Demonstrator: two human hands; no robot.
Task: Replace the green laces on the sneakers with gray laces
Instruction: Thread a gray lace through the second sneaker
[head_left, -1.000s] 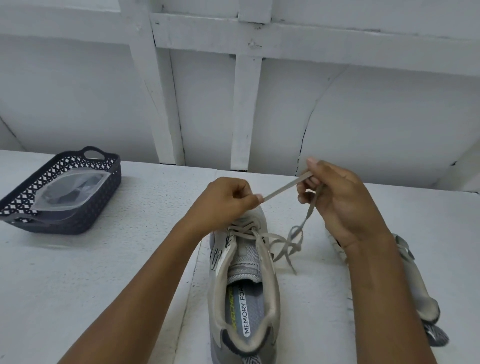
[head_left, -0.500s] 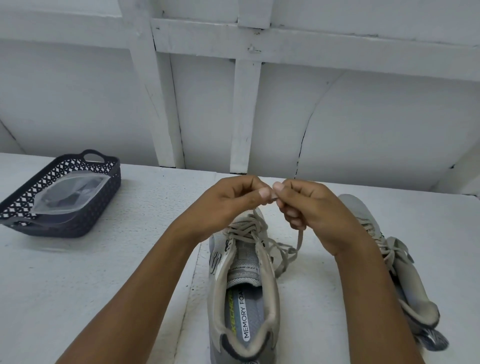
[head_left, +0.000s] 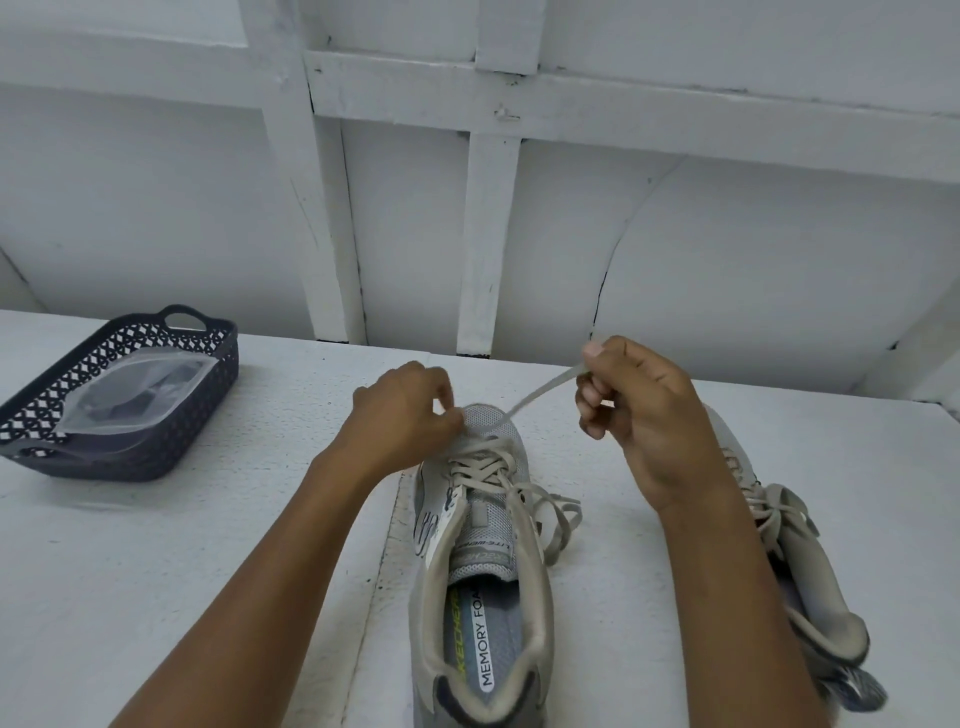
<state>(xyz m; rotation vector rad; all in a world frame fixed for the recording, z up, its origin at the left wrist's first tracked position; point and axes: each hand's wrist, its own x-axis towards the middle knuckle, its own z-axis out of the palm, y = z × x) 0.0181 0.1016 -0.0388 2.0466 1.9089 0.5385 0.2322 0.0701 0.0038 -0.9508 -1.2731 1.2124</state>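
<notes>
a person's right hand (head_left: 639, 410) pinches the end of a gray lace (head_left: 540, 391) between thumb and curled fingers, taut above a sneaker (head_left: 483, 571) on the white table (head_left: 156, 571) (heel toward the camera). the left hand (head_left: 410, 410), fingers curled, pinches the lace at the toe. a second sneaker (head_left: 810, 587) lies on its side beside the right forearm.

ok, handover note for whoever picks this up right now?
Left hand: pinches the gray lace at the toe of the near sneaker.
Right hand: pinches the same lace higher up, raised and taut.
Second sneaker: on its side to the right, gray-laced.
Basket: far left, holding a clear bag.
Done: near sneaker criss-crossed in gray; no green lace in view.
Left: probably draw this end through, even up the ends, tie.
</notes>
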